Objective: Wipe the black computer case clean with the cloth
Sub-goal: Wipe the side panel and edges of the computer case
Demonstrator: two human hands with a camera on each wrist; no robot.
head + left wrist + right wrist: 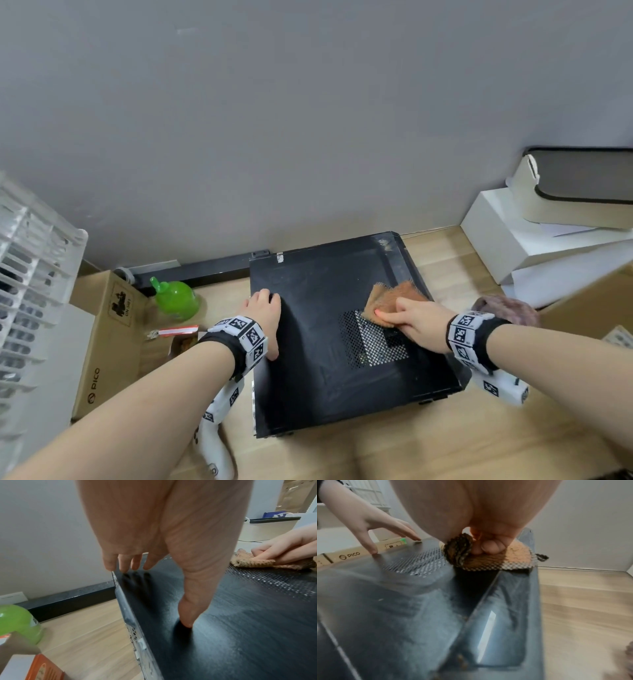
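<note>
A black computer case (pixel 318 342) lies flat on the wooden floor, a perforated vent (pixel 371 339) in its top panel. My left hand (pixel 263 315) rests on the case's left edge with straight fingers (pixel 133 561) and the thumb (pixel 188 615) pressed on the panel (pixel 240 628). My right hand (pixel 411 318) grips a brown waffle cloth (pixel 390 294) and presses it on the panel just beyond the vent, near the right edge. In the right wrist view the curled fingers (pixel 489 546) bunch the cloth (pixel 513 557) on the dusty case (pixel 402 615).
A green spray bottle (pixel 176 299) and a PICO cardboard box (pixel 102 342) stand left of the case. A white plastic rack (pixel 27 274) is at far left. White boxes (pixel 531 240) are stacked at the right. A grey wall (pixel 308 120) runs behind.
</note>
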